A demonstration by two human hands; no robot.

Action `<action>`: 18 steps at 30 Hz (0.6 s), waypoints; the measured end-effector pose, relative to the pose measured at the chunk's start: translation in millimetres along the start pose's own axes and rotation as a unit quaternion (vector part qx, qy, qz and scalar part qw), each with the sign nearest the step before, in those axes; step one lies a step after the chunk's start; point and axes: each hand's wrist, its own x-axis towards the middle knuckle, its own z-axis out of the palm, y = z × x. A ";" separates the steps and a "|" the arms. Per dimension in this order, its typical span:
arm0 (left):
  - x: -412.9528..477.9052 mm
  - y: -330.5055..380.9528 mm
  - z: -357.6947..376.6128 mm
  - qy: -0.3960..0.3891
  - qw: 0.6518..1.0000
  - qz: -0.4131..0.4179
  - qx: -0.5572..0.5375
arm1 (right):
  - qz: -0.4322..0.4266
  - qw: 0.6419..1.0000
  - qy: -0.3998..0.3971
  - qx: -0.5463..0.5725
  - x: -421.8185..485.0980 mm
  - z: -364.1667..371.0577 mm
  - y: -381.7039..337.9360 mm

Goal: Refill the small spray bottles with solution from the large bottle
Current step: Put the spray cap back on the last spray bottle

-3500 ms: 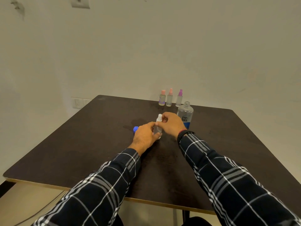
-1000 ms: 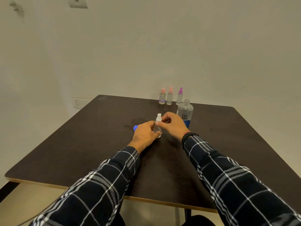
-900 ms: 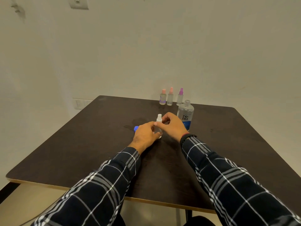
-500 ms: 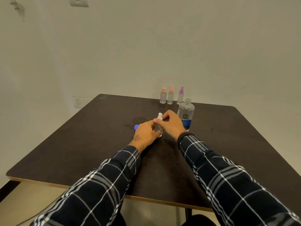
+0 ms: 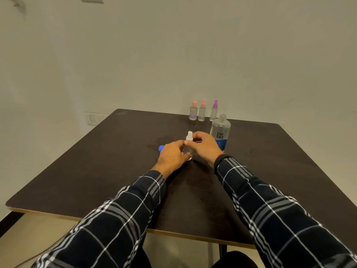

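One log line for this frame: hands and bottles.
left hand: holds white-topped spray bottle | right hand: pinches its top | large bottle: open, upright | blue cap: on table

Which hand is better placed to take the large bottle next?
Probably the right. The large bottle stands open just beyond the right hand, on its side. The left hand grips the small bottle and would need to cross over it.

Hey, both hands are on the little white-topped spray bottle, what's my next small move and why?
Probably twist the white spray top with your right hand while your left hand steadies the small spray bottle: the right pinches the top and the left grips the body. Whether it is loosening or tightening, I cannot tell.
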 end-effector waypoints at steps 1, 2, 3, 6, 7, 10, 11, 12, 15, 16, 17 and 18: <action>0.0 -0.4 0.8 0.003 1.000 0.002 0.001 | 0.005 1.000 0.005 -0.002 1.0 0.4 0.2; -0.2 -0.9 1.5 0.006 1.000 0.003 0.000 | 0.008 1.000 0.011 -0.009 2.3 0.9 0.6; -0.4 -1.2 2.0 0.008 1.000 0.002 -0.002 | 0.008 1.000 0.018 -0.021 2.7 2.0 0.6; 0.0 -0.9 2.3 0.007 1.000 0.001 -0.001 | -0.008 0.996 0.049 -0.077 -3.2 4.9 1.3; -0.2 -0.2 2.1 0.006 1.000 0.002 0.001 | -0.018 0.993 0.072 -0.095 -7.7 4.9 2.7; -1.6 -0.1 1.8 0.013 1.000 0.006 0.001 | -0.050 0.962 0.236 -0.125 -24.6 -0.7 11.0; -1.8 -0.4 1.5 0.016 1.000 0.008 0.002 | -0.042 0.946 0.299 -0.117 -28.3 -5.5 13.6; -1.7 -0.5 1.4 0.019 1.000 0.010 0.005 | -0.026 0.930 0.352 -0.106 -30.1 -11.7 16.6; -1.6 -1.7 1.3 0.023 1.000 0.015 0.013 | 0.038 0.911 0.406 -0.062 -24.4 -30.2 26.2; -1.4 -2.3 1.6 0.024 0.999 0.017 0.015 | 0.051 0.921 0.384 -0.042 -20.2 -35.5 29.7; -0.7 -2.7 1.6 0.025 0.999 0.020 0.016 | 0.059 0.935 0.350 -0.020 -15.8 -40.5 32.8; 0.5 -3.7 1.7 0.023 0.999 0.021 0.019 | 0.062 0.948 0.311 0.001 -11.9 -44.6 35.8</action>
